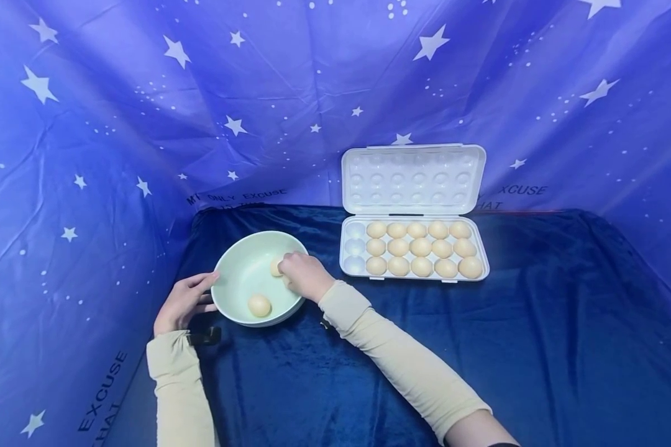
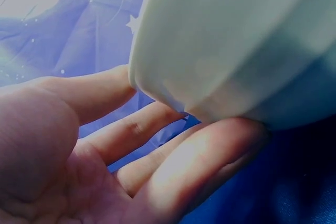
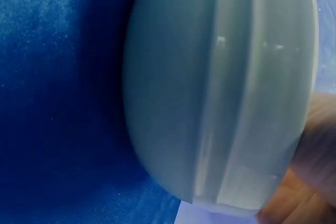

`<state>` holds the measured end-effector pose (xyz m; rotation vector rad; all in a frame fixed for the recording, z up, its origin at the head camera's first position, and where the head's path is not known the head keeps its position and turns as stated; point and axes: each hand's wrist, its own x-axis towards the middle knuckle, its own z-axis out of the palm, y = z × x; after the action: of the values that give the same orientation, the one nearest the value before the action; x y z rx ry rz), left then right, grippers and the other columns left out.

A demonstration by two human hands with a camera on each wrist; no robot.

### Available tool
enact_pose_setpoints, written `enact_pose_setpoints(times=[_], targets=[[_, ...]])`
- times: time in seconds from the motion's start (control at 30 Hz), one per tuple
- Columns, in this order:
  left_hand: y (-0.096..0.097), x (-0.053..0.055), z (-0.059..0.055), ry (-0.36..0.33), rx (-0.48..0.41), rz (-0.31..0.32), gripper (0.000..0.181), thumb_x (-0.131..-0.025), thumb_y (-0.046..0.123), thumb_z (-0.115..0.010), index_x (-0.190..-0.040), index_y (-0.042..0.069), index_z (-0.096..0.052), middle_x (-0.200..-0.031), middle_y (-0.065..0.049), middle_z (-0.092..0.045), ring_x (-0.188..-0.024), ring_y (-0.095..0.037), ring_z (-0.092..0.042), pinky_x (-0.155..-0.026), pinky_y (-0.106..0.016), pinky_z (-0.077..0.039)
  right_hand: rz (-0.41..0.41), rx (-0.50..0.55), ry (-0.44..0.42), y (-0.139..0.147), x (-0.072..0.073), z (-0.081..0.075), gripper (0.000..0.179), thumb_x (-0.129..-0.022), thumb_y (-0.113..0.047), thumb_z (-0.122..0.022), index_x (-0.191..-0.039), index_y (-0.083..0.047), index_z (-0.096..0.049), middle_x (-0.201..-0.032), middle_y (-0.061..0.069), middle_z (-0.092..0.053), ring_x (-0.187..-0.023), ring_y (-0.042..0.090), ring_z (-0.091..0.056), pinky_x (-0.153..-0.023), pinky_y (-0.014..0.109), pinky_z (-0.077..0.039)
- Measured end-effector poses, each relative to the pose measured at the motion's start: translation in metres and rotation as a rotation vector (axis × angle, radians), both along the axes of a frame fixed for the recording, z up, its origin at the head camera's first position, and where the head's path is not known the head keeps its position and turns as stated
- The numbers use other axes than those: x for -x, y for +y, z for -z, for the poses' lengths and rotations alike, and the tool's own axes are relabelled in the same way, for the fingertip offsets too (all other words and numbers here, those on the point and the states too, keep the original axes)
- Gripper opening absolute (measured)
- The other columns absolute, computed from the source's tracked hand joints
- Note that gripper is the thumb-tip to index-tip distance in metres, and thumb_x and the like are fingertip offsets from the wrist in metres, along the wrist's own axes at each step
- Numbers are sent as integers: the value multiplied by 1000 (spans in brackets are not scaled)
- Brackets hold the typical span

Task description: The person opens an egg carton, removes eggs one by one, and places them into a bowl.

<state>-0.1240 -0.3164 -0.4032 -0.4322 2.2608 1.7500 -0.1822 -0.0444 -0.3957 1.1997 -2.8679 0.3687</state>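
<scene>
Star-printed blue fabric (image 1: 313,74) hangs behind a table (image 1: 525,347) covered in dark velvet. At left, the left hand (image 1: 183,301) grips a bowl (image 1: 232,273), thumb at rim and fingers beneath, apparently steadying it; inside, the right hand (image 1: 306,275) pinches an egg (image 1: 276,268); another egg (image 1: 260,305) lies lower. Centre right, an open carton (image 1: 414,202) holds fifteen eggs (image 1: 421,247) in hollows, likely against rolling.

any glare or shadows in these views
left wrist: a glare patch on the blue star-printed fabric backdrop; right wrist: small glints on the pale green round bowl, deep shadow on the dark blue velvety cloth beside it; head: fairly even light
</scene>
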Motion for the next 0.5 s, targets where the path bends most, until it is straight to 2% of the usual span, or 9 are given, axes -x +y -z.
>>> enact_pose_setpoints(times=[0.27, 0.5], targets=[[0, 0, -1, -13, 11, 14, 70, -99, 42, -60, -143, -9, -43, -105, 4, -66, -87, -7, -68, -78, -31, -60, -42, 97, -39, 8, -3, -1, 24, -85, -10, -78, -109, -11, -73, -110, 3, -66, -104, 17, -61, -87, 31, -54], [0, 1, -2, -15, 40, 45, 69, -100, 42, -58, -144, -8, -42, -109, 1, -65, -89, -7, -68, -78, -30, -60, -63, 200, -19, 24, -6, -5, 22, -90, -10, -72, -112, -10, -71, -115, 3, -64, -112, 17, -58, -93, 30, -52]])
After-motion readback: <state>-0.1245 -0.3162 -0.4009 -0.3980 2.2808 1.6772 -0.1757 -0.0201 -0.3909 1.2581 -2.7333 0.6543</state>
